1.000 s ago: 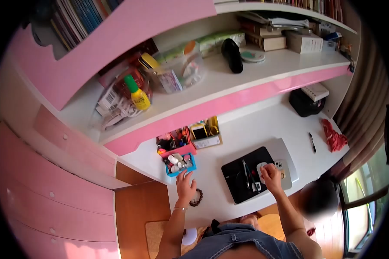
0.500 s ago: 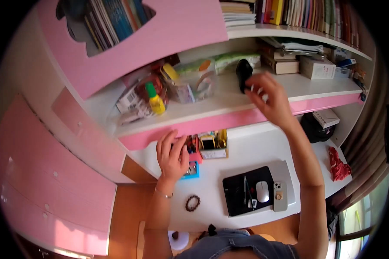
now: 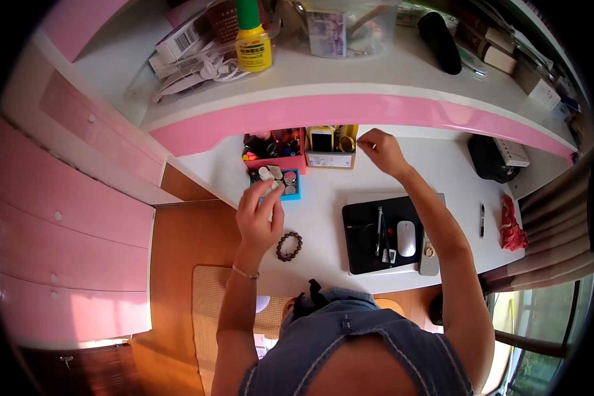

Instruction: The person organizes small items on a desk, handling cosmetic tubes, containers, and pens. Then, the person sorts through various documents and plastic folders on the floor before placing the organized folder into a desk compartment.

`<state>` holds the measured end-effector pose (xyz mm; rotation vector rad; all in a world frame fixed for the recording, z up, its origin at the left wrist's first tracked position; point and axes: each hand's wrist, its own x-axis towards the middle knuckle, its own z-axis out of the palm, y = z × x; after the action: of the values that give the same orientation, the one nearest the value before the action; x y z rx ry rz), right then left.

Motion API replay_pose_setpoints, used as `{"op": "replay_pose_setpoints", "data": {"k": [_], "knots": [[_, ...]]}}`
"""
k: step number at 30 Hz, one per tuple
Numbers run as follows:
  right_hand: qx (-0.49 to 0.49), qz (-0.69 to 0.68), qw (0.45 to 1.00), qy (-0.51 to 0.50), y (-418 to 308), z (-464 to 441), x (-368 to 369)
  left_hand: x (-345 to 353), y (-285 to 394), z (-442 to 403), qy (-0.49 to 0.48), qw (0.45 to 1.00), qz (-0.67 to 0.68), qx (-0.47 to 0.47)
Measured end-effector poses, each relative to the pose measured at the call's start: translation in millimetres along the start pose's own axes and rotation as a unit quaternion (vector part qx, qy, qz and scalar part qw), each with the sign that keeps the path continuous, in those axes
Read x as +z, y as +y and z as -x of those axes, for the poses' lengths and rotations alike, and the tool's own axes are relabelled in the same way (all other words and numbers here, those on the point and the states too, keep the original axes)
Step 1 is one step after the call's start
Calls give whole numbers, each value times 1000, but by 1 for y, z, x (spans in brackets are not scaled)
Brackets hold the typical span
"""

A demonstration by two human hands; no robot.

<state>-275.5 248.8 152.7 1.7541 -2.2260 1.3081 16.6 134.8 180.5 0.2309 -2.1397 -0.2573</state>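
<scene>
My left hand (image 3: 259, 216) is at the front edge of the blue box (image 3: 291, 193), which holds small bottles and round jars. Its fingers are apart and bent, with nothing visible in them. My right hand (image 3: 383, 153) is just right of the yellow box (image 3: 331, 160), fingertips pinched together; anything between them is too small to make out. A phone and a yellow ring-shaped item (image 3: 346, 144) stand in the yellow box. Beside it is a red box (image 3: 295, 160) full of small tubes and dark items. A beaded bracelet (image 3: 289, 246) lies below my left hand.
A black pad (image 3: 363, 249) on the desk bears a white mouse (image 3: 406, 238) and pens. A phone (image 3: 429, 259) lies to its right. Farther right are a pen (image 3: 482, 220), a red cloth (image 3: 510, 224) and a black bag (image 3: 492, 160). A shelf (image 3: 350, 78) overhangs the desk's back.
My right hand went from the mouse up before the shelf, then down beside the yellow box. My left hand rose over the boxes and came back lower. The view has shifted too.
</scene>
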Motion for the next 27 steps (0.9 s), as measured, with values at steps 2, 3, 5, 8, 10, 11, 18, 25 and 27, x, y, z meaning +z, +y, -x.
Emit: {"op": "replay_pose_setpoints", "data": {"k": [2,3,5,8,10,11,18,25,27], "knots": [[69,60,996,-19,27,-24,18,0,-7,22,-19,999,10,-30],[71,61,995,-23,32,-33,28,0,-8,35,-38,998,13,-55],[84,186,979,0,39,-52,51,-5,-9,57,-58,995,17,-82],[99,118,986,67,51,-74,80,-16,-10,80,-92,990,-1,-106],[87,51,991,92,55,-81,91,-26,-10,94,-119,982,-15,-149],[84,43,991,97,57,-83,94,-30,-11,101,-119,981,-15,-151],[60,117,987,89,77,-86,103,-35,-21,133,-111,969,-19,-218],[-17,178,979,96,73,-63,102,-20,-18,108,-115,976,27,-181],[-57,151,983,84,41,-48,88,-16,-24,91,-105,984,46,-140]]}}
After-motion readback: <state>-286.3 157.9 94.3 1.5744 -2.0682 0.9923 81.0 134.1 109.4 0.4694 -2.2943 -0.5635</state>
